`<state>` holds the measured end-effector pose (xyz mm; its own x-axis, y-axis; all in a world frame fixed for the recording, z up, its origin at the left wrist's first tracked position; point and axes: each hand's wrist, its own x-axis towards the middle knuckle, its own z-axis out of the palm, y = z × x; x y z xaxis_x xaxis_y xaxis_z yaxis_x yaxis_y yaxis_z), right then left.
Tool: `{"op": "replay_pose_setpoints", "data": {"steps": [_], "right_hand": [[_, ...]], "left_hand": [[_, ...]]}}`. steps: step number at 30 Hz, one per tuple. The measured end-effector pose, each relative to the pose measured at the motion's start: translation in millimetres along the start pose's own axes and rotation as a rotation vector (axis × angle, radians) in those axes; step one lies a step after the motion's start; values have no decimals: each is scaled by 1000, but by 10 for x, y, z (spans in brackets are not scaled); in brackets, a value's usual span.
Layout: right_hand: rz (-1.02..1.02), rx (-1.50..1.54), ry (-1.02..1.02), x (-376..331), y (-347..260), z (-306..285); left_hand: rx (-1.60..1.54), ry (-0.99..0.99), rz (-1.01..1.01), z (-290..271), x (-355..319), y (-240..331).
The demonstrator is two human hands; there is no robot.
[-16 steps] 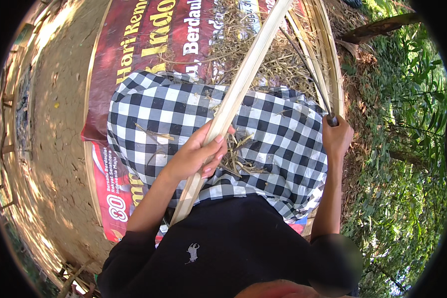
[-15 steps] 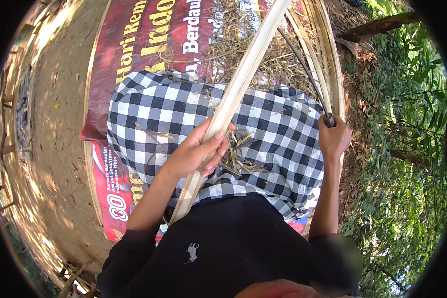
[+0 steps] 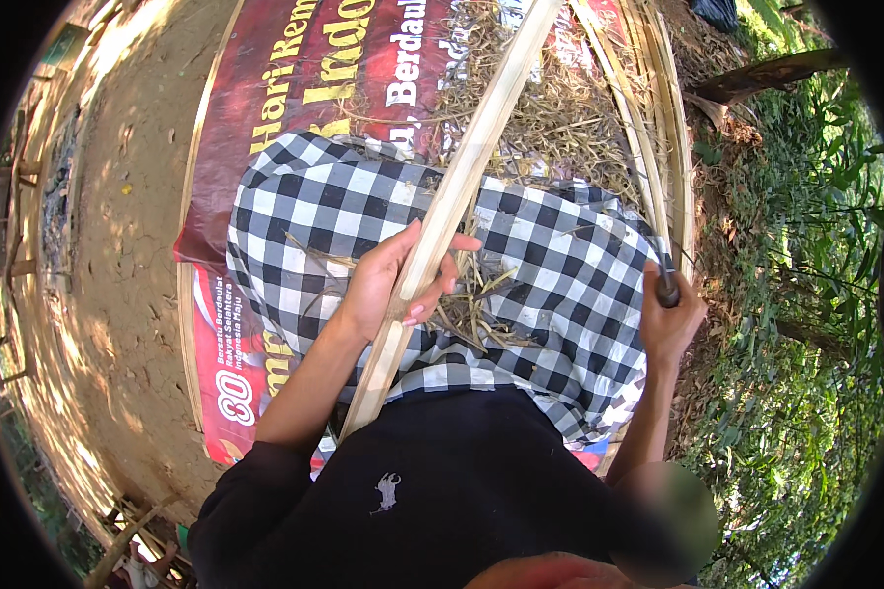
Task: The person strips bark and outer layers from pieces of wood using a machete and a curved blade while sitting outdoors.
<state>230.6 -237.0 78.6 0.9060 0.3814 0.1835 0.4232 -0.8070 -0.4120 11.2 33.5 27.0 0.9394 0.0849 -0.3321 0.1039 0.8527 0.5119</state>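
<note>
Black cloth nearest: a shirt [image 3: 481, 471] with a pale emblem [image 3: 387, 493] on the chest. Just beyond, at the left of the shirt's upper edge, the lower end of a long pale wooden strip [image 3: 459, 187], slanting from there up and right to the top edge of the view. Across the palm of the left hand [image 3: 375, 287], with fingers loosely spread under and beside the strip; hard to tell how firm the hold. Well apart, at the far right, the right hand [image 3: 674, 319], closed around the dark handle [image 3: 668, 289] of a tool. Under both, black-and-white checked cloth [image 3: 560, 255] over the lap, strewn with thin shavings [image 3: 483, 319]. Farther out, a red printed sheet [image 3: 228, 187], partly covered by a heap of dry shavings [image 3: 570, 128]. Along its right edge, more pale strips [image 3: 676, 128]. Beyond, brown bare ground [image 3: 128, 255] to the left, green leaves [image 3: 805, 324] and a dark log [image 3: 771, 75] to the right.
</note>
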Motion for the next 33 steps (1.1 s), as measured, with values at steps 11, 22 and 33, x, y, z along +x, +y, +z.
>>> {"op": "replay_pose_setpoints", "data": {"steps": [11,22,33], "right_hand": [[-591,86,-131,-204,-717,477],[-719,60,-177,123,-164,762],[-699,-1,-49,390,223,811]], "left_hand": [[518,-124,-21,236,-175,50],[636,10,-122,291,-94,-252],[666,-90,-115,273,140,-248]]}}
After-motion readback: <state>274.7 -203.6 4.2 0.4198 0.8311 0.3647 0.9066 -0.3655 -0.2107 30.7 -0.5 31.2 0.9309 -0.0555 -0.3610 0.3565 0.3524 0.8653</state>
